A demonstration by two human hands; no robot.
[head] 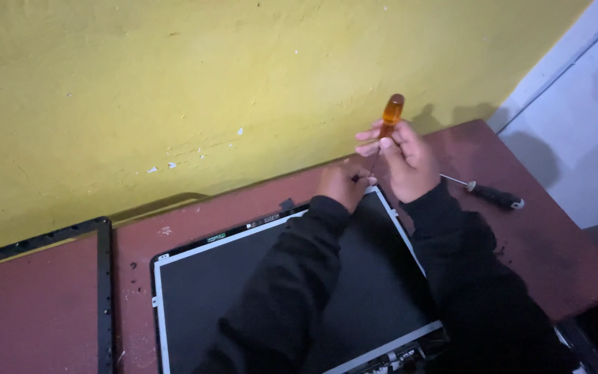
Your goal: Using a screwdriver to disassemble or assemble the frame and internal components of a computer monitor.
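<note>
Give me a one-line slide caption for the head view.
Right hand holds an orange-handled screwdriver upright at the screen panel's corner, left hand steadying the tip.

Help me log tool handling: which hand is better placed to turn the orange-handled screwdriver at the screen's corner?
Right, probably. The right hand grips the orange-handled screwdriver upright by its handle, while the left hand rests low by the tip at the screen panel corner.

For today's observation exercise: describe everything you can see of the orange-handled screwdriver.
The orange-handled screwdriver has a translucent amber handle, plastic by its look, and a thin dark shaft. It stands nearly upright, tip down at the far corner of the screen panel. The right hand grips the handle; the left hand rests by the tip.
</note>
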